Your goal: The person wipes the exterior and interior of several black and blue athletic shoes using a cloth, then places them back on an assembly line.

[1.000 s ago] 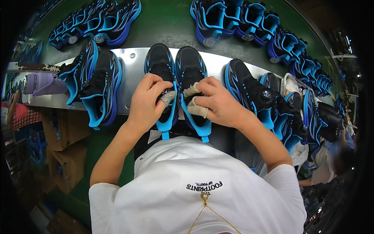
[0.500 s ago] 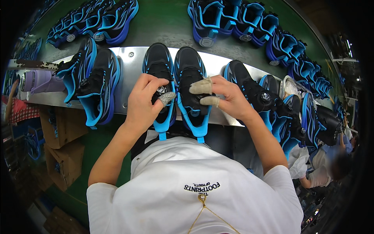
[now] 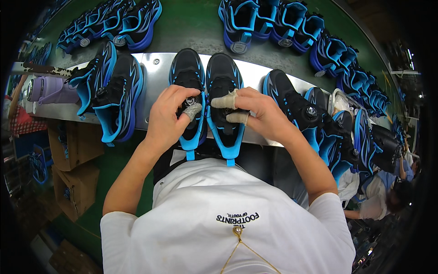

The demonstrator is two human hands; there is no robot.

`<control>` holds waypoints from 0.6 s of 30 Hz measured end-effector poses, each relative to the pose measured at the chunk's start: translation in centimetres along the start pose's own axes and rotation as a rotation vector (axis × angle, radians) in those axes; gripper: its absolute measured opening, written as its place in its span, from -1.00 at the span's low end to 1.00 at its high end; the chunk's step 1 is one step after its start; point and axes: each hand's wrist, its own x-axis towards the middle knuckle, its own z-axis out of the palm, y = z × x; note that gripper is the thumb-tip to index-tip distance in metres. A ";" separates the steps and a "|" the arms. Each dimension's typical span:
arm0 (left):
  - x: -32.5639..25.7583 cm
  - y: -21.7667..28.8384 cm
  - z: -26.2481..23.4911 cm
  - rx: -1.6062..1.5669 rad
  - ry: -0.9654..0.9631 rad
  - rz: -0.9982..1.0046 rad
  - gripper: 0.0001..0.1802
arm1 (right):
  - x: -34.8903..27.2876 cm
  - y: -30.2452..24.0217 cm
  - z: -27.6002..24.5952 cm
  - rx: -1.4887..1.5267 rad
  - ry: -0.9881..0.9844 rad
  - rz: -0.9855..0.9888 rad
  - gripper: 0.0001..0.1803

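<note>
Two black and blue sneakers stand side by side before me, toes pointing away. My left hand (image 3: pixel 169 112) is closed around the round lacing dial (image 3: pixel 190 101) of the left sneaker (image 3: pixel 186 64), a grey cot covering its thumb. On the right sneaker (image 3: pixel 222 66), my right hand (image 3: pixel 262 109) has its thumb and forefinger, both in beige cots, bent against the tongue area. Those fingers hide what lies beneath them, so a dial there cannot be made out. Bright blue heel loops on both sneakers face my body.
A metal ledge (image 3: pixel 157 73) borders a green conveyor belt (image 3: pixel 191 27) carrying rows of similar sneakers. More sneakers stand left (image 3: pixel 119 98) and right (image 3: pixel 292 98). A lilac bottle (image 3: pixel 52 89) lies at far left, above cardboard boxes (image 3: pixel 75 146). Another person (image 3: pixel 381 201) is at lower right.
My right hand has shifted slightly left across the right sneaker's tongue. My left hand stays at the dial with small finger movement. The person at lower right has moved an arm.
</note>
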 end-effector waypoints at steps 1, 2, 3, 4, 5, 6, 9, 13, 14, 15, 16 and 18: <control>0.0 -0.1 -0.1 -0.009 -0.015 -0.015 -0.54 | -0.1 -0.1 0.1 -0.098 0.002 -0.029 -0.63; 0.0 -0.2 -0.2 -0.009 -0.017 -0.018 -0.54 | -0.3 -0.2 0.3 -0.193 0.004 -0.056 -0.58; 0.1 -0.4 -0.3 -0.030 -0.019 -0.005 -0.54 | -0.3 -0.4 0.2 -0.191 0.003 -0.054 -0.58; -0.1 -0.5 -0.3 -0.049 -0.021 0.008 -0.54 | -0.2 -0.7 -0.1 -0.286 -0.027 -0.017 -0.59; -0.1 -0.6 -0.3 -0.046 -0.018 0.012 -0.54 | 0.2 -0.8 -0.3 -0.385 -0.054 0.016 -0.59; -0.4 -0.7 -0.2 -0.031 -0.011 0.035 -0.55 | 0.0 -0.9 -0.2 -0.397 -0.059 0.041 -0.57; -0.3 -0.7 0.0 -0.016 0.022 0.070 -0.57 | 0.1 -0.1 0.6 -0.191 0.061 -0.121 -0.55; -0.3 -0.5 0.0 -0.082 0.089 -0.043 -0.54 | 0.1 -1.2 -0.3 -0.001 -0.082 0.168 -0.53; -0.2 -0.4 -0.2 -0.091 0.061 -0.063 -0.56 | 0.0 -1.0 -0.2 0.000 -0.083 0.171 -0.53; -0.1 -0.4 -0.3 -0.101 0.031 -0.084 -0.58 | 0.0 -0.6 0.0 0.033 -0.055 0.122 -0.52; -0.1 -0.3 -0.3 -0.104 0.025 -0.088 -0.58 | -0.1 -0.3 0.1 0.066 -0.026 0.074 -0.51; -0.6 -0.3 -0.2 -0.051 0.031 -0.043 -0.62 | -0.3 0.4 -0.4 0.059 -0.048 0.079 -0.51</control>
